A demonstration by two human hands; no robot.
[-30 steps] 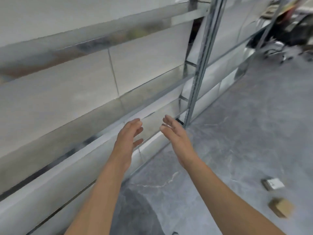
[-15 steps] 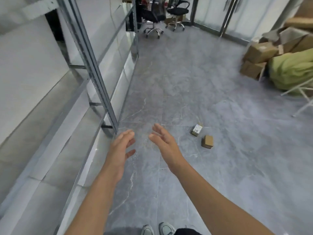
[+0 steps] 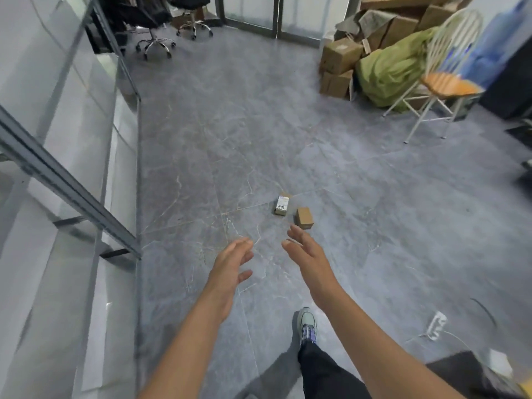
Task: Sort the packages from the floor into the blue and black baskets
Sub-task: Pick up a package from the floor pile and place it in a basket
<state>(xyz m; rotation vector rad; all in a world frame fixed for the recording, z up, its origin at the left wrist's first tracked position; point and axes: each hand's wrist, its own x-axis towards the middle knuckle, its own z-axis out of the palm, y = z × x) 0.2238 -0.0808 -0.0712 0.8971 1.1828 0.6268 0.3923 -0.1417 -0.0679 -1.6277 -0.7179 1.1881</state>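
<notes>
While a labelled carton (image 3: pixel 282 204) and a plain brown carton (image 3: pixel 304 218) lay side by side on the floor (image 3: pixel 230 139), the left hand (image 3: pixel 230 263) and right hand (image 3: pixel 309 257) were held forward, fingers relaxed and empty, presumably readied for pickup; neither basket was visible.

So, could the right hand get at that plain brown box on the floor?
Probably yes. The right hand is open and empty, and nothing lies between it and the plain brown box. The labelled box sits apart, to its left, out of the way. The person would likely need to stoop.
</notes>
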